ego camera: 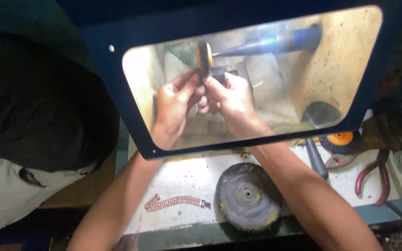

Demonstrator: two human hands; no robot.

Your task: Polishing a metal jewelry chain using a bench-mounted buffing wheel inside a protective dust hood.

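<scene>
Behind a clear shield in a dark blue frame (117, 93), my left hand (175, 104) and my right hand (231, 100) together pinch a chain-like metal bracelet (211, 100). The bracelet hangs down between the fingers. Its upper end is pressed against the edge of a small orange polishing wheel (204, 56) mounted on a tapered threaded spindle (252, 46) that comes in from the right. Both forearms reach in under the shield's lower edge.
On the white bench below lie a second bracelet (175, 202), a large dark buffing wheel (247, 196), a dark-handled tool (316, 160), an orange-centred wheel (340, 141) and red-handled pliers (373, 176). A dark cloth (38, 102) fills the left.
</scene>
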